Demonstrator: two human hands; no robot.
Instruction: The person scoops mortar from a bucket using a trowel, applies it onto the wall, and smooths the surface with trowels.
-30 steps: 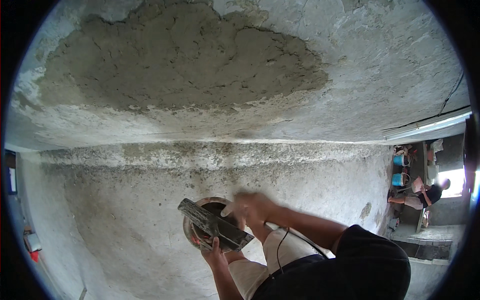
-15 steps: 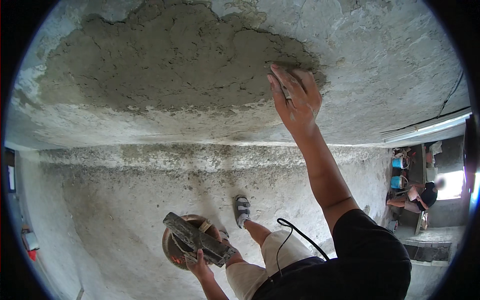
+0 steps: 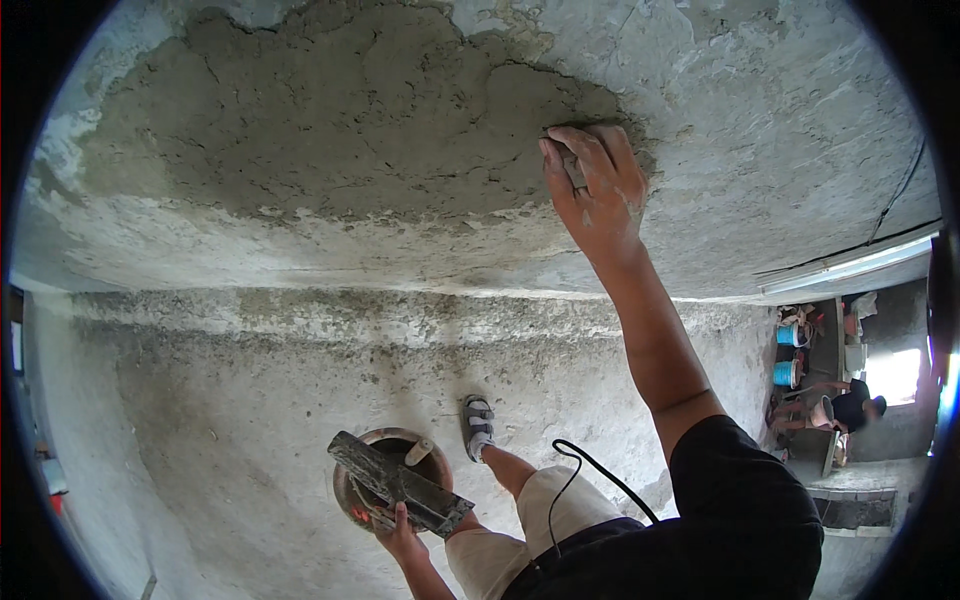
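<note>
My right hand (image 3: 598, 185) is raised to the wall, at the right end of a dark patch of wet mortar (image 3: 340, 120). Its fingers are bent, with thumb and index fingertips drawn together against the surface; anything between them is too small to make out. Grey smears mark the back of this hand. Low down, my left hand (image 3: 403, 535) grips a long, dark, mortar-caked plastering float (image 3: 400, 485), held tilted. Beneath the float shows a round basin (image 3: 345, 500), partly covered by it. A pale, rounded handle-like piece (image 3: 419, 452) shows over the basin.
My sandalled foot (image 3: 478, 420) stands on the grey floor (image 3: 250, 420) near the wall base. A black cable (image 3: 610, 475) loops beside my shorts. At the far right, another person (image 3: 850, 408) is near blue buckets (image 3: 787, 373). A pale strip (image 3: 850, 268) runs along the wall.
My right hand's thumb and fingers have drawn closer together at nearly the same spot. The view has shifted slightly. The person at the far right has changed posture, bending over.
</note>
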